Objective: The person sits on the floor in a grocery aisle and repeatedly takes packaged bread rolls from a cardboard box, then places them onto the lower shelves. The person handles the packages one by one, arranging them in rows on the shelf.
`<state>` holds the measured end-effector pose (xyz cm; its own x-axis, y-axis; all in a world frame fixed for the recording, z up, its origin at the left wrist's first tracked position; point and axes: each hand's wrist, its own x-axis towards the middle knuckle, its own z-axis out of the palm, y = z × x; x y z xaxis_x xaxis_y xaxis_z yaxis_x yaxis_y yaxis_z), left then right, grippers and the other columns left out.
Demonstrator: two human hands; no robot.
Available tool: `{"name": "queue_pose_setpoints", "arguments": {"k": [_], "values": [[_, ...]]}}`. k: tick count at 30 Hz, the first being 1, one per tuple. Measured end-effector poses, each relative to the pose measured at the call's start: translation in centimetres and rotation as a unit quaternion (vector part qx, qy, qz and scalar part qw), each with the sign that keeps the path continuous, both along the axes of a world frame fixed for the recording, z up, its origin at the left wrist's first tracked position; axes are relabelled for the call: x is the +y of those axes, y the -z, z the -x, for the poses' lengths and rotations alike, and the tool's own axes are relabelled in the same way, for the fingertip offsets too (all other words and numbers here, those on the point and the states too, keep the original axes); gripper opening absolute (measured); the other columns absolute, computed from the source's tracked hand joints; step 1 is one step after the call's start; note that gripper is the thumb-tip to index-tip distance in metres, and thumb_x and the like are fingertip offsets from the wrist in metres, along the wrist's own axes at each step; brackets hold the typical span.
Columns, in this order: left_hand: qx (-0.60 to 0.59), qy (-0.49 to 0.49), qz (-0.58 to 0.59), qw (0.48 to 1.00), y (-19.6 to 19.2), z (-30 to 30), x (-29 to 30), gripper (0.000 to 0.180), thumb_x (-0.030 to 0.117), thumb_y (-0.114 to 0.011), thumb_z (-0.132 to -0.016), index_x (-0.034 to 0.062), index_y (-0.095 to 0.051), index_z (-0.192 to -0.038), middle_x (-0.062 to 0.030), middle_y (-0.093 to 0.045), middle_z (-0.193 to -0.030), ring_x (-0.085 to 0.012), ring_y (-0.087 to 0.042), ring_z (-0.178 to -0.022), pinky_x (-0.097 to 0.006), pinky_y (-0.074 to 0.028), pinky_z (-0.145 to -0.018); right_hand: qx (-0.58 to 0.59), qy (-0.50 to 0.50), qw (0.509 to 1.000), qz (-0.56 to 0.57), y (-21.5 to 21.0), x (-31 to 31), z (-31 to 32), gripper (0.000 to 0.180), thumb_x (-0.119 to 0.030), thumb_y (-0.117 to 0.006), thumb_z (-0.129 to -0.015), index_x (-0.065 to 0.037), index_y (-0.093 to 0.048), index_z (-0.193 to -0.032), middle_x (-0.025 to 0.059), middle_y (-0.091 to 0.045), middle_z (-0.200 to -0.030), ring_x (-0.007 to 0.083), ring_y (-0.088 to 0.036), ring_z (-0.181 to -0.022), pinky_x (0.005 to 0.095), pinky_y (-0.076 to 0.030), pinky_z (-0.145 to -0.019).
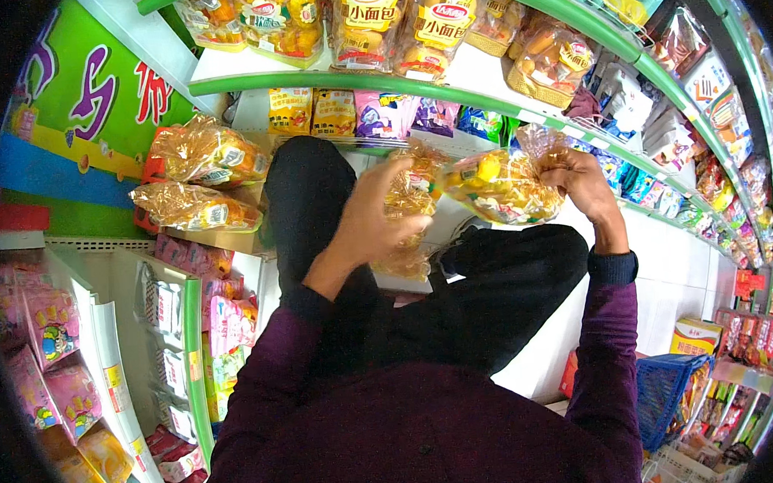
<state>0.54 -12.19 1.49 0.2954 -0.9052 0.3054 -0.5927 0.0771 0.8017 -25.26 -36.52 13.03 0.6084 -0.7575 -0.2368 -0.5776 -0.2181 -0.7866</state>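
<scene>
My left hand [376, 220] is closed around a clear bag of small golden buns [409, 206], held upright in front of the shelf. My right hand [582, 185] grips the twisted end of a second clear bag of buns with a yellow label [503, 186], which lies sideways between the two hands. Both bags are lifted off the shelf and nearly touch. My purple sleeves come up from the lower edge.
Green-edged white shelves [323, 79] hold more bun bags [364, 13] above. Two bagged breads [201, 177] lie on a box at left. Pink snack packs [51, 324] fill the left rack. A blue basket [670, 388] sits at lower right.
</scene>
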Motion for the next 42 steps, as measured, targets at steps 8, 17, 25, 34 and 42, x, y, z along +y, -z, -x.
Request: {"name": "queue_pose_setpoints", "arguments": {"k": [8, 17, 25, 34, 42], "values": [[0.309, 0.108, -0.079, 0.942, 3.4, 2.4, 0.0, 0.094, 0.034, -0.091, -0.083, -0.0068, -0.044, -0.154, -0.0228, -0.057, -0.15, -0.0254, -0.058, -0.134, -0.036, -0.045, -0.114, -0.142, 0.01, 0.976, -0.162, -0.3, -0.2, 0.4, 0.008, -0.009, -0.07, -0.08, -0.003, -0.069, -0.085, 0.0, -0.059, -0.07, 0.0104, -0.048, -0.057, 0.0259, -0.036, -0.055], [0.43, 0.194, -0.141, 0.87, 3.8, 4.3, 1.8, 0.078, 0.025, -0.087, -0.089, -0.0063, -0.05, -0.149, -0.0136, -0.068, -0.131, -0.0187, -0.064, -0.118, -0.033, -0.051, -0.103, -0.218, 0.097, 0.925, -0.297, 9.0, -0.5, -1.3, 0.02, -0.001, -0.065, -0.087, 0.002, -0.068, -0.106, 0.004, -0.065, -0.082, 0.0076, -0.043, -0.05, 0.022, -0.032, -0.044], [0.552, 0.139, -0.224, 0.791, 2.1, 3.8, 1.4, 0.06, 0.013, -0.08, -0.091, -0.0029, -0.054, -0.142, -0.0123, -0.071, -0.126, -0.0201, -0.069, -0.113, -0.036, -0.053, -0.101, -0.329, 0.232, 0.872, -0.278, 12.7, 0.5, 0.2, 0.03, -0.024, -0.065, -0.104, 0.001, -0.066, -0.121, 0.0106, -0.072, -0.107, 0.0206, -0.067, -0.093, 0.0336, -0.053, -0.085], [0.586, 0.273, -0.16, 0.746, 2.6, 10.7, 2.1, 0.078, 0.017, -0.09, -0.086, -0.0002, -0.047, -0.149, -0.0092, -0.065, -0.137, -0.0195, -0.061, -0.126, -0.037, -0.05, -0.11, -0.441, 0.21, 0.766, -0.417, 9.7, 10.1, 6.4, 0.046, -0.036, -0.049, -0.113, 0.003, -0.06, -0.132, 0.0189, -0.069, -0.127, 0.0308, -0.07, -0.111, 0.0446, -0.058, -0.099], [0.499, 0.386, -0.181, 0.754, 3.7, 12.6, 2.1, 0.088, 0.033, -0.091, -0.085, 0.0001, -0.043, -0.151, -0.0148, -0.064, -0.141, -0.0232, -0.061, -0.129, -0.038, -0.048, -0.113, -0.405, 0.215, 0.822, -0.338, 10.3, 16.4, 11.0, 0.045, -0.033, -0.051, -0.112, 0.003, -0.055, -0.139, 0.0172, -0.065, -0.135, 0.0286, -0.066, -0.118, 0.0432, -0.056, -0.103]]}}
